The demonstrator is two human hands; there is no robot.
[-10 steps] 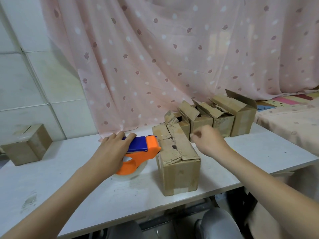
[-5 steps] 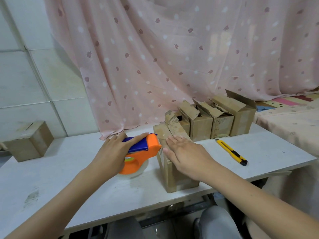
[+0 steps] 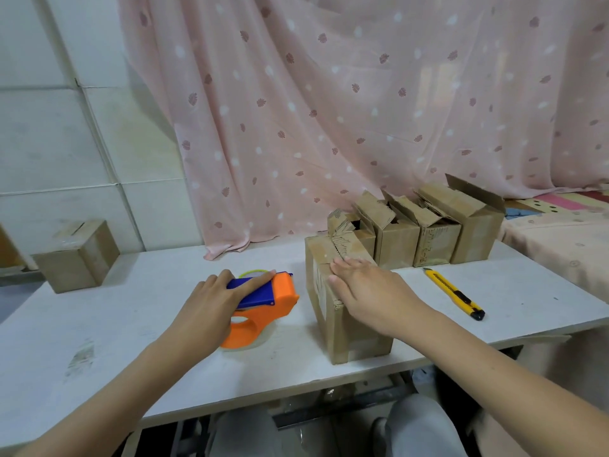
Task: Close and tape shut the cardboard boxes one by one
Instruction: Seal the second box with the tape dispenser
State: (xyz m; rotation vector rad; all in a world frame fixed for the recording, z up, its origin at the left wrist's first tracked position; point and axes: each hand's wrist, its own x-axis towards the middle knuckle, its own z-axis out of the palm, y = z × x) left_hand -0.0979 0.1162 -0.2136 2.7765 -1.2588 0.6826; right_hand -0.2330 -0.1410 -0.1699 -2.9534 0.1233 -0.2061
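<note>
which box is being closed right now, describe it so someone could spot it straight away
On the white table, look just in front of the row of open boxes by the pink curtain. The box being closed stands alone nearest the table's front edge, beside the orange tape dispenser. Only it has its flaps pressed flat under the right hand.

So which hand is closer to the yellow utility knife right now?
Right. The right hand presses the near box, just left of the utility knife; the left hand grips the tape dispenser, farther left.
</note>
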